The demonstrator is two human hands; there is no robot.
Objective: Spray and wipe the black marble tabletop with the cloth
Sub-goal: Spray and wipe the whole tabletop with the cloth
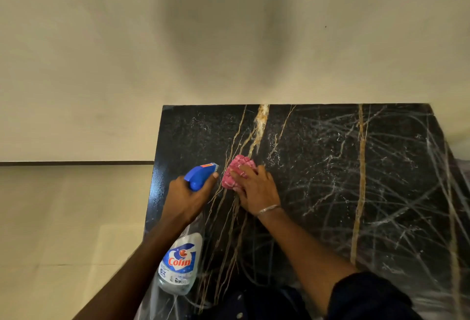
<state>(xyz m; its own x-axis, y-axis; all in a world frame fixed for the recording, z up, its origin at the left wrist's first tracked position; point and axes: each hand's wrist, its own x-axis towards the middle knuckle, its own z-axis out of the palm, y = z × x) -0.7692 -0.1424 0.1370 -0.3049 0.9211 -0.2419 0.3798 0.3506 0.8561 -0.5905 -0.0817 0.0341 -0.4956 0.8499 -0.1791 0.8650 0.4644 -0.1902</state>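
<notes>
Head view looks down on a black marble tabletop point(318, 192) veined in gold and white, its far edge butting against a pale wall point(101, 40) and its left edge standing over a light floor point(63, 218). On the wall, above the far edge, lies a soft dark shadow point(218, 30). The left hand point(189, 199) is wrapped around the neck of a spray bottle point(181, 262), with the forefinger stretched forward along the blue trigger head point(201, 176); the nozzle points away from the person toward the far side of the table, and the clear body with its blue and red label hangs down toward the near edge, over the left part of the marble. Just beside the nozzle, to its right, the right hand point(254, 187) presses flat on a pink cloth point(237, 173), fingers spread over it and gripping it against the stone; the bunched cloth shows beyond the fingertips and sits on the cluster of gold veins that runs from the far edge toward the person. A thin metal bangle point(268, 209) circles the right wrist, and a dark sleeve point(368, 296) covers the right upper arm at the bottom of the view. Pale streaks cross the right half of the tabletop.
</notes>
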